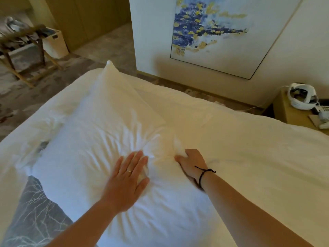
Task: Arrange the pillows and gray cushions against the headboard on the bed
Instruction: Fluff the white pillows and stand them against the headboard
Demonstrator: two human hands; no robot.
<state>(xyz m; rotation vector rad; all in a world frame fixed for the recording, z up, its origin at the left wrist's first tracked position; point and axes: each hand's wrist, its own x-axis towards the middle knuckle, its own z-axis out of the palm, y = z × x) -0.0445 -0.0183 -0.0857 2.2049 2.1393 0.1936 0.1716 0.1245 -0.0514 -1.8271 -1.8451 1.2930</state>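
While a white bed fills the room, its pillow lies left of centre; left hand presses it flat, fingers spread, right hand pinches its right edge. A painting hangs far, nightstand right, wooden rack far left.

Two bare forearms are seen entering from the lower edge, with no sleeves visible. A thin, plain metal ring is worn on one finger of the left hand. A thin black cord bracelet, knotted with short loose ends, is worn at the wrist of the right hand.
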